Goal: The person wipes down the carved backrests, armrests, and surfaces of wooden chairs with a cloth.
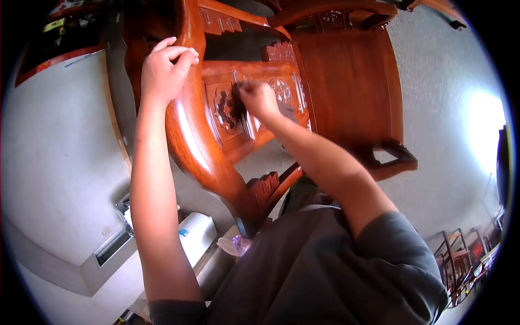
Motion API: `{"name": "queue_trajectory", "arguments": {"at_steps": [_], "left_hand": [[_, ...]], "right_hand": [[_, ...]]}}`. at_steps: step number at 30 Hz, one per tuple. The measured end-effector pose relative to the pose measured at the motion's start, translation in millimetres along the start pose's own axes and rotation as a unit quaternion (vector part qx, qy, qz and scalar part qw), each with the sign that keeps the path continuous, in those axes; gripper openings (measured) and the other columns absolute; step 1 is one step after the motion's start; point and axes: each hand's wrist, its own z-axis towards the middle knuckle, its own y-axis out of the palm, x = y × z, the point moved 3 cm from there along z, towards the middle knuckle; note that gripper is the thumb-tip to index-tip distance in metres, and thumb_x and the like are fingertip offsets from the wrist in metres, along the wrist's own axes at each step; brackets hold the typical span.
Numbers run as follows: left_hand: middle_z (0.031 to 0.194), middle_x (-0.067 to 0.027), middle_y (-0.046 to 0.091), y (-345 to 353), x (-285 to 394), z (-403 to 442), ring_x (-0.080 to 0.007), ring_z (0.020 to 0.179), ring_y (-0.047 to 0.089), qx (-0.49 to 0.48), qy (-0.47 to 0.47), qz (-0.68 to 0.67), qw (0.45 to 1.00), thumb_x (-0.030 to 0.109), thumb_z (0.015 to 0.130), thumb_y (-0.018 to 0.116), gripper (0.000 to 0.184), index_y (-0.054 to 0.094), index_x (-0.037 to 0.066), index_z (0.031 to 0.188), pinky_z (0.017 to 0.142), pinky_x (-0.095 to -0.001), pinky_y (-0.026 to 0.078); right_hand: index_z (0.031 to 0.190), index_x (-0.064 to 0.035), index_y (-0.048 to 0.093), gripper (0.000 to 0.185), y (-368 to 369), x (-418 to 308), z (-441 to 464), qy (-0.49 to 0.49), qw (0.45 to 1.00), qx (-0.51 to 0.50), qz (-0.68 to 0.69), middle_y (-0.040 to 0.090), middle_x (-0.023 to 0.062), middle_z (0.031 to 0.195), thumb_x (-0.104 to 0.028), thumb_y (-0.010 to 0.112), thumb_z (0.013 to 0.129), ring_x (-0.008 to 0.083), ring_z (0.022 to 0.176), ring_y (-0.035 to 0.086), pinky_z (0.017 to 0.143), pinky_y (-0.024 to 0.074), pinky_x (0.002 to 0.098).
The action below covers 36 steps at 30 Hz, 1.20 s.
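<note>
A reddish-brown polished wooden chair with a carved back fills the middle of the view. My left hand is at its thick curved top rail, thumb and forefinger pressed together; whatever they may hold cannot be made out. Smeared by motion, my right hand is closed on a dark cloth against the carved back panel. A grey part of this cloth seems to show behind the wrist. The hand covers some of the panel's raised carving.
A broad wooden seat extends to the right. A white wall stands at left. Below the chair are a white box-like object and a plastic bag. More wooden furniture is at the lower right, on grey floor.
</note>
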Motion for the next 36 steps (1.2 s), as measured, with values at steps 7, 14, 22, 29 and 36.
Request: {"name": "queue_trajectory", "arguments": {"at_steps": [7, 14, 22, 29, 36], "left_hand": [[0.105, -0.0091, 0.078, 3.6, -6.6, 2.9, -0.0300, 0.128, 0.060, -0.002, 0.004, 0.004, 1.000, 0.034, 0.091, 0.065, 0.031, 0.082, 0.010, 0.087, 0.105, -0.0438, 0.048], [0.110, -0.0108, 0.077, 5.7, -9.7, 5.0, -0.0305, 0.128, 0.060, -0.001, 0.012, 0.011, 1.000, 0.035, 0.091, 0.065, 0.030, 0.082, 0.010, 0.086, 0.105, -0.0435, 0.048], [0.112, -0.0117, 0.076, 4.0, -9.7, 8.5, -0.0306, 0.127, 0.060, -0.015, 0.007, 0.015, 1.000, 0.034, 0.092, 0.065, 0.031, 0.082, 0.010, 0.087, 0.105, -0.0426, 0.048], [0.100, -0.0086, 0.078, 2.8, -7.0, 10.2, -0.0298, 0.122, 0.063, -0.018, 0.028, -0.004, 0.999, 0.030, 0.092, 0.065, 0.028, 0.081, 0.008, 0.087, 0.104, -0.0410, 0.048], [0.095, -0.0085, 0.078, 3.5, -6.6, 11.7, -0.0294, 0.120, 0.064, -0.024, 0.032, -0.013, 0.999, 0.028, 0.090, 0.065, 0.027, 0.080, 0.005, 0.086, 0.102, -0.0381, 0.048]], "right_hand": [[0.086, -0.0040, 0.074, 0.021, -6.0, 0.5, -16.5, 0.036, 0.999, -0.034, -0.016, 0.072, 0.0214, 0.087, -0.025, 0.069, 0.085, 0.0404, 0.086, 0.070, 0.080, 0.0570, 0.0459], [0.088, -0.0026, 0.073, 0.023, -19.8, 13.9, -84.7, 0.116, 0.987, -0.107, 0.021, 0.071, 0.0225, 0.084, -0.025, 0.068, 0.087, 0.0396, 0.084, 0.071, 0.078, 0.0567, 0.0445], [0.085, -0.0013, 0.072, 0.018, -18.0, -1.6, -118.2, 0.107, 0.993, -0.009, 0.042, 0.071, 0.0218, 0.081, -0.019, 0.072, 0.086, 0.0393, 0.081, 0.070, 0.075, 0.0563, 0.0446], [0.096, -0.0026, 0.074, 0.014, -21.1, -50.1, -167.0, -0.126, 0.988, 0.003, 0.083, 0.068, 0.0178, 0.091, -0.009, 0.073, 0.083, 0.0368, 0.090, 0.066, 0.078, 0.0550, 0.0441], [0.101, -0.0024, 0.074, 0.017, -14.4, 25.8, -147.6, -0.067, 0.994, 0.079, 0.022, 0.067, 0.0167, 0.100, -0.010, 0.069, 0.087, 0.0377, 0.094, 0.066, 0.083, 0.0551, 0.0439]]}}
